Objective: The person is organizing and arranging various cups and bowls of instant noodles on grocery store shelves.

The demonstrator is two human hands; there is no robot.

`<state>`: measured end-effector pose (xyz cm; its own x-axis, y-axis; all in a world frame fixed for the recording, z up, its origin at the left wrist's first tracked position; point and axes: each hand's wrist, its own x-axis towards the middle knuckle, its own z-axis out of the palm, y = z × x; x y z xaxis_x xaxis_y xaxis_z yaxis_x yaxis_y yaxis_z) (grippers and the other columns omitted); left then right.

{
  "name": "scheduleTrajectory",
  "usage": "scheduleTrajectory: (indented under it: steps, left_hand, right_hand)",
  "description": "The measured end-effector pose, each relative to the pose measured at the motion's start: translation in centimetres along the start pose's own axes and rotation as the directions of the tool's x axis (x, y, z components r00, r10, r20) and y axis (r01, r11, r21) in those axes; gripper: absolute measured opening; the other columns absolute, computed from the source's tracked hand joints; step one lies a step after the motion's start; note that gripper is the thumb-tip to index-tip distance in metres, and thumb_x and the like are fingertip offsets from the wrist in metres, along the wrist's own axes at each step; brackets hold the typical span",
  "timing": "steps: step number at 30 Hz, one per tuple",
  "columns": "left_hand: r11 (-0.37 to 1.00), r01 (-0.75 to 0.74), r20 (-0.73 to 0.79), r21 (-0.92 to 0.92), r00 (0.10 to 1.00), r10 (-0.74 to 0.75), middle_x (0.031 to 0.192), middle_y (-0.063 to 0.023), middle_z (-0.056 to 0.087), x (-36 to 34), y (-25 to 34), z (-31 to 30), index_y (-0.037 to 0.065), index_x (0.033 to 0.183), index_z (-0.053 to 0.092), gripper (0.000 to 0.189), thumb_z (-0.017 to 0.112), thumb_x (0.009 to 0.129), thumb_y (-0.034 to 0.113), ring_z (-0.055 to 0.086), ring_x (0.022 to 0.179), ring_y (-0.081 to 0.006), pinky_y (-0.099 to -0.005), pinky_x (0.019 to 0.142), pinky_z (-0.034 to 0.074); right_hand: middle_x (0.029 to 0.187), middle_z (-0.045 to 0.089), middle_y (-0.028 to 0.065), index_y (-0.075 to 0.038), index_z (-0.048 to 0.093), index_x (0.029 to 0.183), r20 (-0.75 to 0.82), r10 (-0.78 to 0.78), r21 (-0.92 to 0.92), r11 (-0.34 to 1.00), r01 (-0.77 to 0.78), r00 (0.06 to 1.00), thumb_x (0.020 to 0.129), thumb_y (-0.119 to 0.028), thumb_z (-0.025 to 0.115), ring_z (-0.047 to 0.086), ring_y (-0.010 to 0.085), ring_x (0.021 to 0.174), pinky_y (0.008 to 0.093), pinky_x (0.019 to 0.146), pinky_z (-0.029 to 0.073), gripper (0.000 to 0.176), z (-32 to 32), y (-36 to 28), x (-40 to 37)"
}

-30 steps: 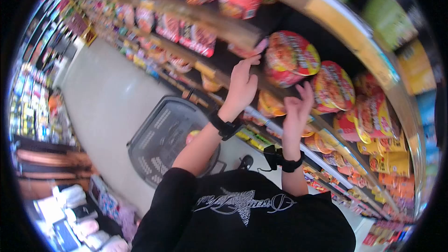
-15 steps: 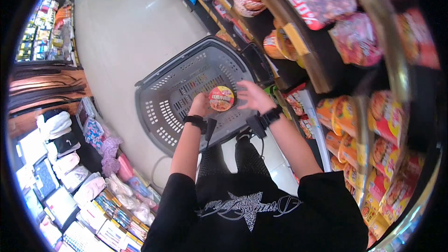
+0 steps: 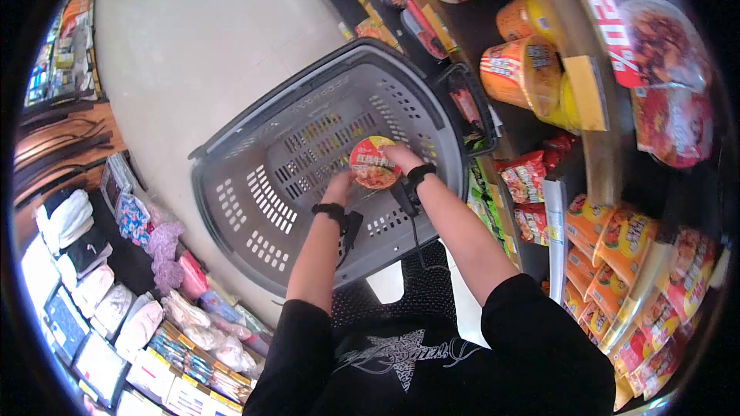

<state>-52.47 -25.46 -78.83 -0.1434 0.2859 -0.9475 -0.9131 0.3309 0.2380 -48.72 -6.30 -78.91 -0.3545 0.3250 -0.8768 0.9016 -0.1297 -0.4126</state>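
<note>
An instant noodle bowl [image 3: 374, 166] with a round red and yellow lid is held inside the opening of a grey shopping basket [image 3: 231, 223]. My left hand [image 3: 340, 184] grips the bowl at its left side, fingers partly hidden. On the opposite side, my right hand [image 3: 401, 157] is closed on the rim, its fingertips over the lid's edge. Black bands with small dark devices circle both wrists. Slots in the basket's bottom show through below the bowl, and I see nothing else lying in it.
Shelves on the right carry orange noodle tubs [image 3: 520, 73], red packets [image 3: 524, 177] and stacked orange bowls [image 3: 617, 239]. A display at left holds caps [image 3: 69, 219] and bagged goods. Pale aisle floor [image 3: 177, 38] stretches ahead. The basket's dark handle [image 3: 470, 108] sits close to the shelf.
My right hand, earlier spread apart from the bowl, has moved in and closed on its rim. My left hand stays at the bowl. The view has shifted nearer the basket.
</note>
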Motion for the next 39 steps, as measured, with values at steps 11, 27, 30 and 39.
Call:
scheduleTrajectory:
  steps: [11, 27, 30, 39]
  left_hand:
    - [0.589, -0.804, -0.023, -0.081, 0.592, 0.806, 0.123, -0.0092, 0.053, -34.3, 9.6, 9.4, -0.002, 0.128, 0.044, 0.044, 0.042, 0.089, 0.017, 0.050, 0.112, -0.0173, -0.0321, 0.094, 0.039]
    - [0.226, -0.906, 0.764, -0.359, -0.146, 0.628, 0.145, -0.0126, 0.018, -55.4, 3.7, 34.1, 0.008, 0.145, -0.005, 0.104, 0.067, 0.071, 0.018, 0.026, 0.132, -0.0248, -0.0381, 0.108, 0.022]
    - [0.230, -0.916, 0.811, -0.329, -0.149, 0.565, 0.145, -0.0134, 0.018, -55.7, 3.6, 36.1, 0.008, 0.145, -0.005, 0.101, 0.066, 0.072, 0.014, 0.026, 0.132, -0.0247, -0.0379, 0.107, 0.023]
    - [-0.078, -0.975, 0.853, -0.209, -0.221, 0.473, 0.141, -0.0159, 0.024, -55.1, 5.6, 40.7, 0.004, 0.143, -0.005, 0.101, 0.068, 0.074, 0.006, 0.030, 0.128, -0.0231, -0.0357, 0.105, 0.026]
  right_hand:
    - [0.091, 0.055, 0.0039, -0.006, 0.039, 0.130, 0.019, -0.615, 0.164, 0.780, 0.604, 0.789, 0.085, -0.011, 0.059, 0.054, 0.0115, 0.084, 0.0264, 0.074, 0.045, 0.049, -12.4, -7.9, -34.0]
    - [0.145, 0.022, 0.0209, 0.002, 0.010, 0.143, -0.728, -0.684, -0.214, 0.148, 0.966, -0.057, 0.074, -0.025, 0.072, 0.022, 0.0309, 0.135, 0.0395, 0.109, 0.018, 0.097, -25.5, 2.5, -61.2]
    - [0.142, 0.027, 0.0225, 0.003, 0.009, 0.142, -0.738, -0.661, -0.362, 0.221, 0.905, -0.134, 0.076, -0.027, 0.069, 0.027, 0.0326, 0.132, 0.0405, 0.107, 0.022, 0.094, -27.4, 3.0, -62.1]
    - [0.133, 0.037, 0.0239, 0.004, 0.015, 0.141, -0.802, -0.575, -0.322, 0.190, 0.927, -0.161, 0.086, -0.021, 0.058, 0.041, 0.0321, 0.120, 0.0361, 0.092, 0.042, 0.075, -31.0, 1.0, -62.7]
